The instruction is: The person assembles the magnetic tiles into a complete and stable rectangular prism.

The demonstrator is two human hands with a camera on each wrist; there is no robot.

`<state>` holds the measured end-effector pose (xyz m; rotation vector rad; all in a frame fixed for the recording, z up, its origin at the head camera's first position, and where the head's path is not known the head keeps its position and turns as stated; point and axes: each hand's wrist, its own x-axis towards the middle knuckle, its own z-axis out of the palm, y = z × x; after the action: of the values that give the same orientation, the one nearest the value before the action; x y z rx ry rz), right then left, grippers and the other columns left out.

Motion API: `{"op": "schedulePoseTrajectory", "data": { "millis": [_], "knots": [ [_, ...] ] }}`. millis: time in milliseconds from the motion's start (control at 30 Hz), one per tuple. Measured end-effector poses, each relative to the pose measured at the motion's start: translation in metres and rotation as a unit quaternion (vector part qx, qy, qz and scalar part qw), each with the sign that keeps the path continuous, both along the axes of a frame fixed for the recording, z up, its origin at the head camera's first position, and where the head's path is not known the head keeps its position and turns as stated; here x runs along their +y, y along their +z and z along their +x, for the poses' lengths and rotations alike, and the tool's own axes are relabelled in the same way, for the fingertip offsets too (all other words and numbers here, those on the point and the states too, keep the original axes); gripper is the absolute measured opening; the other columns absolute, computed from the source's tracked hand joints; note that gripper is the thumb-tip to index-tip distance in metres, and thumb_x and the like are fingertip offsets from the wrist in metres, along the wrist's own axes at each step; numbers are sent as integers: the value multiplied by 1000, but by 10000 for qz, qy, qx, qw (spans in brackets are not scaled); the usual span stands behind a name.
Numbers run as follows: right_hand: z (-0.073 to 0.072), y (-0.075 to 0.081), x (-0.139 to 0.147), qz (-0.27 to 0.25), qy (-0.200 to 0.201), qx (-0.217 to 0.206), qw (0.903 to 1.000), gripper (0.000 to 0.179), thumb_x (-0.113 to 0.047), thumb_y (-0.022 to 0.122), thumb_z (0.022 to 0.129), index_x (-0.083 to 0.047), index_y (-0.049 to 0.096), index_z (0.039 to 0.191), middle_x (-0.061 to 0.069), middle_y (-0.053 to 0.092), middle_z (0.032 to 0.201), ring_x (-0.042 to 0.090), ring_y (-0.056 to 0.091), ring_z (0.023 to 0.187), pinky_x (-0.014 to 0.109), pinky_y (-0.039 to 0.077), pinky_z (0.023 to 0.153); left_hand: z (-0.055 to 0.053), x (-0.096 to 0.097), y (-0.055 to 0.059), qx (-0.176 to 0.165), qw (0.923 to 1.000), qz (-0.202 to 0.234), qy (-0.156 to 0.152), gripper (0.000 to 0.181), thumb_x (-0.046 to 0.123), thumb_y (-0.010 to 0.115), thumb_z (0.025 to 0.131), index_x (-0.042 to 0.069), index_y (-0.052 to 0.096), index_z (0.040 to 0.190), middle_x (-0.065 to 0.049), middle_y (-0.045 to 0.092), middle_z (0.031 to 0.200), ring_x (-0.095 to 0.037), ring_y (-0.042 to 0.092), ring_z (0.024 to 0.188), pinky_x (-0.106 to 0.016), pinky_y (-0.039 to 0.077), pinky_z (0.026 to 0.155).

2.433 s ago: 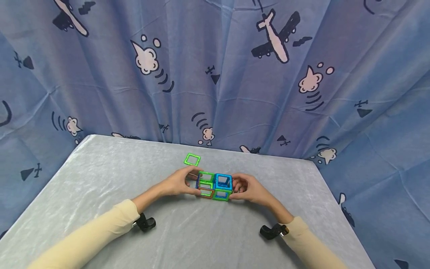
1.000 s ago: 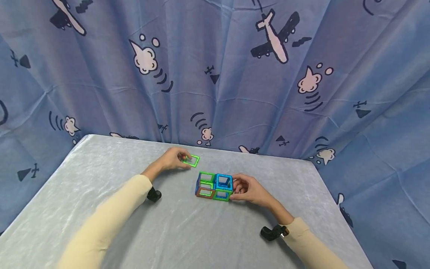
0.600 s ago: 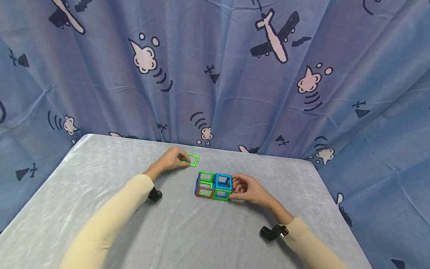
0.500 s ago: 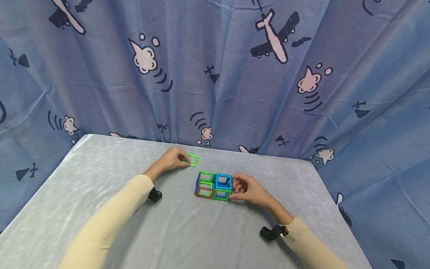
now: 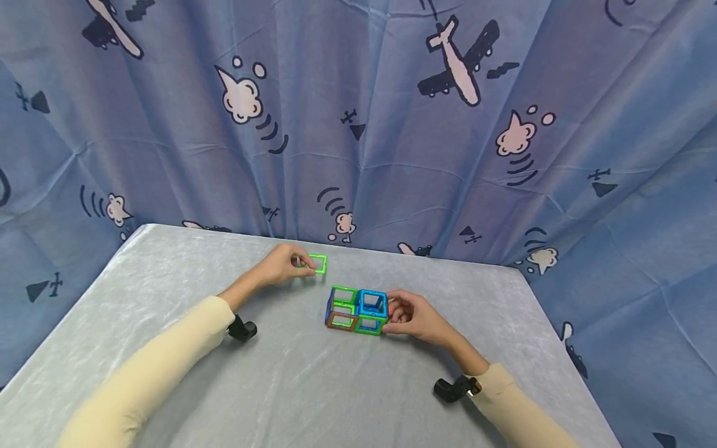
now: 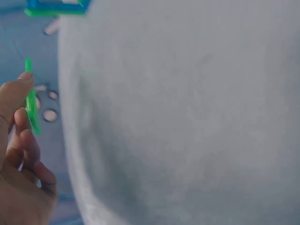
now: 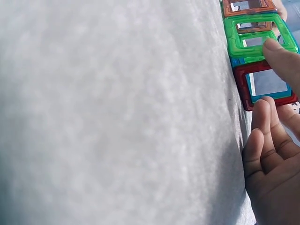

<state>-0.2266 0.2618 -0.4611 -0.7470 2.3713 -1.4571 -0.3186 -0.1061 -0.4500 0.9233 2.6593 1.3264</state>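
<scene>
In the head view, my left hand (image 5: pixel 284 264) pinches a green square magnetic tile (image 5: pixel 324 265) above the far part of the table. In the left wrist view, that tile (image 6: pixel 31 105) appears edge-on between thumb and fingers. My right hand (image 5: pixel 417 318) holds the right end of a two-cube magnetic tile structure (image 5: pixel 372 313) on the table. The structure's right cube has a blue top; its left cube looks uncovered above, with an orange front. In the right wrist view, the thumb lies on the green front tile (image 7: pixel 234 40), with fingertips by the red end tile (image 7: pixel 243 86).
The table (image 5: pixel 313 386) has a grey-white cloth. Behind it hangs a blue curtain (image 5: pixel 313 124) with airplane prints. A black wrist camera (image 5: pixel 242 328) sits on the left wrist, another black wrist camera (image 5: pixel 455 389) on the right.
My left hand left the structure, reached the green tile lying behind it and gripped it. The tile is now lifted and shifted slightly left. My right hand and the structure have stayed put.
</scene>
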Motion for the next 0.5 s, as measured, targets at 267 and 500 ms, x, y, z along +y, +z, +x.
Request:
{"op": "schedulePoseTrajectory", "data": {
  "millis": [267,500],
  "knots": [
    [0,-1,1,40,-27,-71,10000,60,-3,85,83,-1,57,137,18,65,98,20,61,81,26,51,67,33,2,19,76,9991,292,-286,5,12,85,85,13,80,87,4,63,85,-20,58,81,-35,49,73],
    [0,-1,1,1,-36,-115,9999,60,-3,85,83,-2,57,137,20,65,98,21,60,81,25,50,66,58,21,30,329,9980,94,-540,6,12,85,84,14,79,85,5,63,81,-18,58,81,-35,50,75]
  ]
}}
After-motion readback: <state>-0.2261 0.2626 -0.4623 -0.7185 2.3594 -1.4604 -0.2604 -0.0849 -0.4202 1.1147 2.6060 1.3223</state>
